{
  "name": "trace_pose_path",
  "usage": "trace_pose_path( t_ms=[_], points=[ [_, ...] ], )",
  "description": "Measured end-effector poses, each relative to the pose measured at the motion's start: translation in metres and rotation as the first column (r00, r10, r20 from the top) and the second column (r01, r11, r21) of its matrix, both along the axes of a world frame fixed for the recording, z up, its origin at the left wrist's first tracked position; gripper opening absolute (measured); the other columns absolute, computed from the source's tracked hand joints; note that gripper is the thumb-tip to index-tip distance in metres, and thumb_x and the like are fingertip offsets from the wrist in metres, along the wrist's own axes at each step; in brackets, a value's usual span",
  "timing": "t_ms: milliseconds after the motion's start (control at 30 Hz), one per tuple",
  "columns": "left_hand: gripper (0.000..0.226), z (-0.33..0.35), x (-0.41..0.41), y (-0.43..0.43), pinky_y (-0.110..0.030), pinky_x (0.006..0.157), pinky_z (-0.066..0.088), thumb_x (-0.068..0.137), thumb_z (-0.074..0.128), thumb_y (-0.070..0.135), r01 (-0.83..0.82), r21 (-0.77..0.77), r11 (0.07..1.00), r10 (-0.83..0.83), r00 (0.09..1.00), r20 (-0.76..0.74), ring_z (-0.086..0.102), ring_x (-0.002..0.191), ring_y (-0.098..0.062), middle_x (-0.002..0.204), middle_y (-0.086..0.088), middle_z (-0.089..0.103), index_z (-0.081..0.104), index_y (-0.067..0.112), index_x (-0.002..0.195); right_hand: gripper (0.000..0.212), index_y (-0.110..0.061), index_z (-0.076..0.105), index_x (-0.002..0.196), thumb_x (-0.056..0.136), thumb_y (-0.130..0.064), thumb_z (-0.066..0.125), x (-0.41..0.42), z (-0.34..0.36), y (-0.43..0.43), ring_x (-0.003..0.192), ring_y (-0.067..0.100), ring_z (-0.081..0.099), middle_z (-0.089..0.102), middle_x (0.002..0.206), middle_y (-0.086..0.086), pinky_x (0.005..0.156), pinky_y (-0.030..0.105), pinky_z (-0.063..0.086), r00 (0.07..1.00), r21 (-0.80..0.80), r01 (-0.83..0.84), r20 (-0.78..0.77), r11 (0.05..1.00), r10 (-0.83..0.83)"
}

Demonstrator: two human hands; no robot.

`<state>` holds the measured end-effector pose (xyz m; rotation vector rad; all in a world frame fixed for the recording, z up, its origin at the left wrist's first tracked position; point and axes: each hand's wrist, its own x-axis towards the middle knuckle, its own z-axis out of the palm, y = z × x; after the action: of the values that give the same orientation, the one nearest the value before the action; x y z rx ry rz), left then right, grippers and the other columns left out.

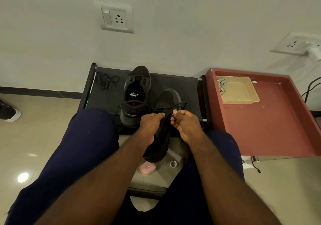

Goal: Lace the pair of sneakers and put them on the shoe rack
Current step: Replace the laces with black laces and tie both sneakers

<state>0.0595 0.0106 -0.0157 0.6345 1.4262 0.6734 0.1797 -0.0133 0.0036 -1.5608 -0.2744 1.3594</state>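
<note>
Both hands (171, 122) pinching twisted black lace (163, 107), apparently matte sneaker (165, 134)

Matt black sneakers (137, 92), twisted cord lace (163, 108); glossy floor tiles (34, 146); translucent plastic tray (239, 90)

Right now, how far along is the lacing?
Done: first sneaker sits on the shoe rack, unlaced, a loose lace beside it. In hand: left hand and right hand pinch the lace on the second sneaker. Left: lace both, rack the second.

Left hand (150, 125) and right hand (187, 126) hide black mesh sneaker (160, 146) midsection and black lace (166, 107) ends. Black-and-white shoe (8, 112) cropped at left edge.
</note>
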Motion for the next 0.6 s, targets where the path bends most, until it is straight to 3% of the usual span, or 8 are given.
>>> trace_pose_path(
  t_ms=[133,600],
  points=[
    [0.028,-0.0026,-0.0006,-0.0024,-0.026,0.067,0.049,0.09,0.069,0.019,0.032,0.016,0.999,-0.032,0.999,-0.011,0.062,0.084,-0.017,0.105,-0.02,0.071,0.07,-0.005,0.105,0.002,0.001,0.061,0.097,0.095,0.003,0.06,-0.0021,-0.001,0.0018,0.068,0.017,0.065,0.064,0.077,0.011,0.064,0.026,0.057,1.0,0.027,0.008,0.012,1.0,-0.008],
    [0.025,-0.009,-0.0028,-0.0054,-0.036,0.077,0.055,0.086,0.073,0.014,0.044,0.031,0.999,-0.044,0.999,-0.006,0.065,0.08,-0.025,0.097,-0.026,0.071,0.07,-0.008,0.095,0.006,0.0,0.062,0.088,0.091,0.004,0.065,-0.0016,-0.004,0.0006,0.059,0.013,0.063,0.064,0.075,0.009,0.055,0.023,0.055,0.916,-0.002,-0.174,0.367,0.985,0.163]
  ],
)
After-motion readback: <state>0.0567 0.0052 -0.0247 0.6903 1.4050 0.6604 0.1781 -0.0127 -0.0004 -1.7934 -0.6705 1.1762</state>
